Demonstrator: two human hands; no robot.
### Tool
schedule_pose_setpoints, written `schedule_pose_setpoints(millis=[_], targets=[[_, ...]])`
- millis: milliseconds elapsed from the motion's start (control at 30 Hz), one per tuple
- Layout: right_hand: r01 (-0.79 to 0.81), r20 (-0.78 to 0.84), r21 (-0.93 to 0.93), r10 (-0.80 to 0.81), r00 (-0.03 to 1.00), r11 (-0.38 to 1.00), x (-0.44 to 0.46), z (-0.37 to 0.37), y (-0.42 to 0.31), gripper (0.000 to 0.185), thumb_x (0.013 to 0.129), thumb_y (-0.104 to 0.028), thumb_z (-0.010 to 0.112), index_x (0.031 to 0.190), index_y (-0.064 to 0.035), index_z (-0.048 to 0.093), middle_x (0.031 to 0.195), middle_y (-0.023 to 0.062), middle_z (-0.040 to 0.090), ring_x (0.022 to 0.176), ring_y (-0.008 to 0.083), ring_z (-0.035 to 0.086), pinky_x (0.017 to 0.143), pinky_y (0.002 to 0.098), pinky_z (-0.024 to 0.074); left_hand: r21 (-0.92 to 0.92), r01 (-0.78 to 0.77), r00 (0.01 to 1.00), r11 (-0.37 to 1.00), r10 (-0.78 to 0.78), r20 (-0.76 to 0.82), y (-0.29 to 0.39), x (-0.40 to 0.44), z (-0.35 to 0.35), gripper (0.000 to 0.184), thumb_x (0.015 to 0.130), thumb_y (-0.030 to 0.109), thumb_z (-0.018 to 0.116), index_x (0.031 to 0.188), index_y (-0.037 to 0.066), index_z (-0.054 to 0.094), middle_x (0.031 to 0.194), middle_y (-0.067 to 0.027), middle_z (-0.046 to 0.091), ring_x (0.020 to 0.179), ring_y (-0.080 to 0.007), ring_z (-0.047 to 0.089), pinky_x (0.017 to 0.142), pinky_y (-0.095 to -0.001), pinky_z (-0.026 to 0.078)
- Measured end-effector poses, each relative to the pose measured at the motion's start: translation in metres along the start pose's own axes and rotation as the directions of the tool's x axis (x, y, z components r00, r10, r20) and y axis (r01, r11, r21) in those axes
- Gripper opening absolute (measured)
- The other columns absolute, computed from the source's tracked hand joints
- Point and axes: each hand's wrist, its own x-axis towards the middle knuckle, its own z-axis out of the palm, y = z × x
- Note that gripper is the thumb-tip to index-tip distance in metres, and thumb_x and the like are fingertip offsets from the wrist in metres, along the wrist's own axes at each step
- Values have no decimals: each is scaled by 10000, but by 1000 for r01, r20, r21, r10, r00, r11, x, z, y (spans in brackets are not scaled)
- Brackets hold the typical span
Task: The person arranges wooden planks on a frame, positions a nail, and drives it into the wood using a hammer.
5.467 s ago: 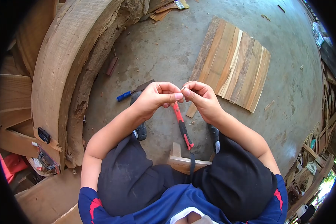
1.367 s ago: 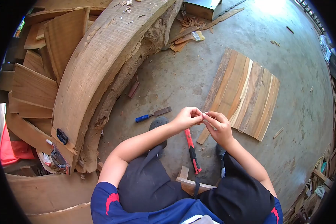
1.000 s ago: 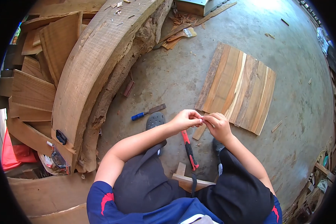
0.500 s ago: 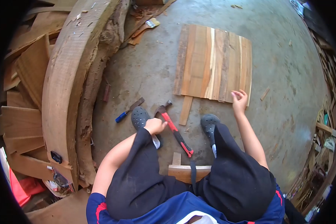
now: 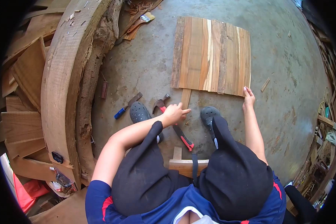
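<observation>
On the concrete floor lies a flat panel of joined wooden strips (image 5: 212,56), with light and dark grain. My right hand (image 5: 249,98) is at its near right corner, thumb and fingers closed on the edge. A narrow wooden slat (image 5: 186,98) sticks out from under the panel's near left side. Close to that slat, my left hand (image 5: 174,114) hovers with fingers loosely stretched and nothing visible in them. It partly covers a claw hammer (image 5: 183,137) with a red and black handle. Left of the hammer is a blue-handled chisel-like tool (image 5: 128,105).
A thick timber beam (image 5: 65,78) runs along the left, with stacked boards (image 5: 24,127) beyond it. A paintbrush (image 5: 147,17) rests on wood scraps at the upper left. My grey clogs (image 5: 210,114) flank the hammer. Wood scraps line the right side.
My left hand has moved from beside my left knee forward and right, over the hammer. My right hand has gone from above the panel's near edge to its corner and closed there.
</observation>
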Motion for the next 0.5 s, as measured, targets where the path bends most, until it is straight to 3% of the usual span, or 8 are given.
schedule_pose_setpoints(millis=[67,133,333,500], targets=[[-30,9,21,29,1000,999,-8,3,-8,220,778,-146,691,969,-39,665,1294,164,460,1288,188,320,1033,307,247,5,-38,999,999,38,25,-5,7,2,386,822,372,563,1182,254,487,918,-196,501,697,-322,603,601,-401,494],[-47,45,-2,47,998,999,-9,1,-10,221,779,-146,689,970,-38,665,1309,167,443,1301,189,297,1038,308,235,-64,80,990,995,-72,117,-9,9,7,385,824,377,559,1179,247,484,898,-208,511,689,-324,609,580,-401,497],[-83,124,28,79,989,996,-19,9,1,219,780,-145,684,973,-43,665,1278,164,481,1338,193,221,1054,328,190,-82,156,987,984,-151,62,-20,1,10,327,822,367,564,1098,202,501,802,-204,540,680,-343,607,558,-413,497],[-62,160,-7,62,985,998,-41,30,-9,192,781,-148,686,943,-46,670,1214,150,538,1338,197,219,1057,335,181,-263,255,957,930,-283,-72,-24,1,-4,281,797,319,586,1032,180,521,751,-196,572,700,-367,602,590,-439,494]])
